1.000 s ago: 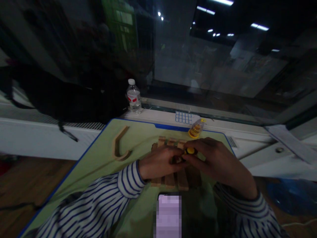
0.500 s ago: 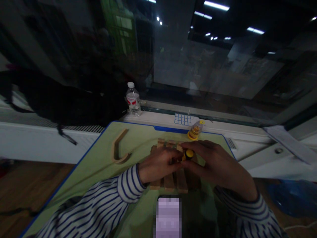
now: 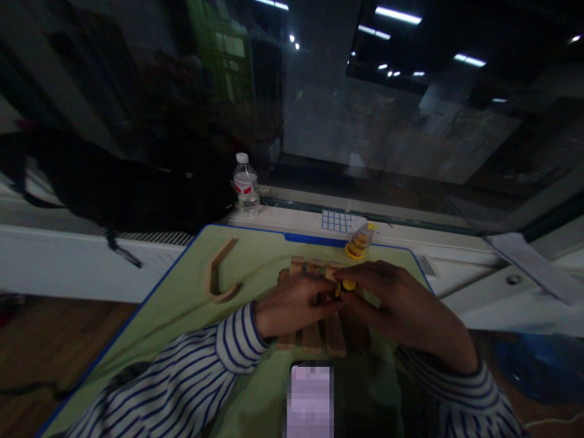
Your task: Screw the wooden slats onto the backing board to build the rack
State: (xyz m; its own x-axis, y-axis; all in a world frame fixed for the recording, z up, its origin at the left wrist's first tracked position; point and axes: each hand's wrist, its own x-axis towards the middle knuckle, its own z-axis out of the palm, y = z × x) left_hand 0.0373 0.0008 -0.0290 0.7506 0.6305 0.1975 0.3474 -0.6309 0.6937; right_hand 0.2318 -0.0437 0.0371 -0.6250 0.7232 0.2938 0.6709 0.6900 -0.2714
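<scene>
Wooden slats (image 3: 311, 337) form a small slatted piece lying on the green tabletop, partly covered by both hands. My right hand (image 3: 395, 298) grips a short tool with a yellow-and-black handle (image 3: 349, 285) between thumb and fingers; the tool's working end is hidden. Resting over the slats, my left hand (image 3: 296, 304) has its thumb and fingers pinched together beside that handle. What the left fingertips hold, if anything, cannot be made out.
A curved wooden hook-shaped piece (image 3: 213, 277) lies on the green table (image 3: 173, 316) at left. A yellow-capped bottle (image 3: 360, 241) stands by the back edge, a water bottle (image 3: 247, 187) on the sill. A phone (image 3: 310, 401) lies in front.
The yellow-and-black handle has tilted or turned slightly between the right fingers, and the right fingers have shifted a little. The left hand and the slats stay almost where they were.
</scene>
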